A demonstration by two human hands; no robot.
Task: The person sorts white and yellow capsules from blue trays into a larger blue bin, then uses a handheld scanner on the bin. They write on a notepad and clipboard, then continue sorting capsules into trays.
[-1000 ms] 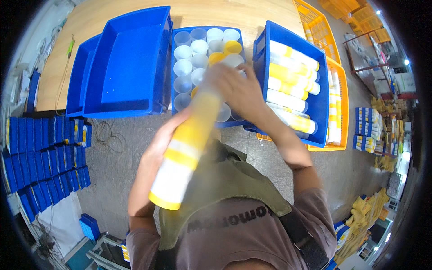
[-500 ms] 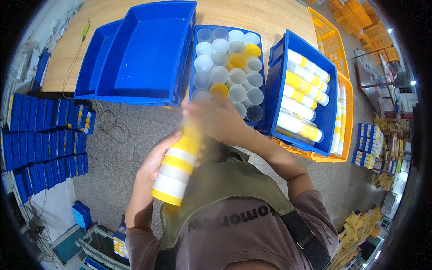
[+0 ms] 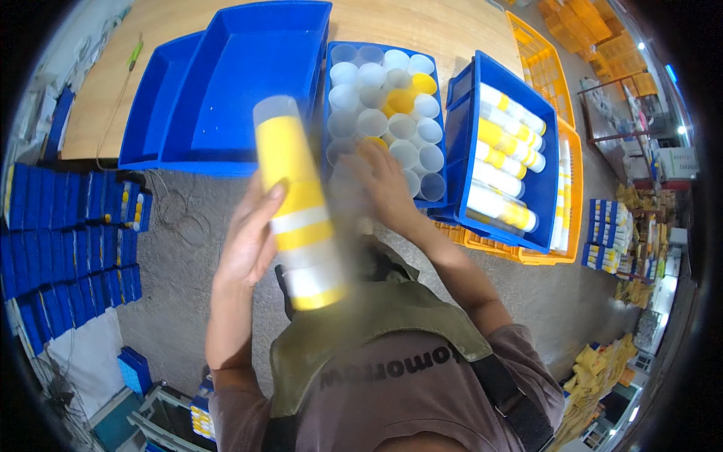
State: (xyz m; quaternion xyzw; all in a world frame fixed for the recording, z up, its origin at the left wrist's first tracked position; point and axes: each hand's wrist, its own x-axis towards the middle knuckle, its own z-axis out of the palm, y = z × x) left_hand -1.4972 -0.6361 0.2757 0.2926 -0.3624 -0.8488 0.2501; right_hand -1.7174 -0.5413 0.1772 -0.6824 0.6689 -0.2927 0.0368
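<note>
My left hand (image 3: 252, 233) is wrapped round a long stack of nested cups (image 3: 297, 218), banded yellow, white and translucent. The stack leans with its translucent end up and to the left, close to the near edge of the large blue tray. My right hand (image 3: 384, 184) is at the near left corner of a blue tray of cups (image 3: 444, 181). Its fingers curl at a whitish translucent cup (image 3: 348, 181), smeared by motion. Upright cups fill that tray in rows, mostly white or translucent, with a few yellow ones (image 3: 399, 101).
Two blue trays (image 3: 241, 83) overlap on the wooden table (image 3: 407, 19) at left. Right of the cups, a tilted blue bin (image 3: 459, 143) holds several banded stacks, over orange crates (image 3: 576, 196). Stacked blue bins (image 3: 68, 241) stand at far left; a green-handled tool (image 3: 135, 54) lies on the table.
My right hand has left the top of the stack and moved right to the tray of cups. My left hand has raised the stack, whose translucent end now shows.
</note>
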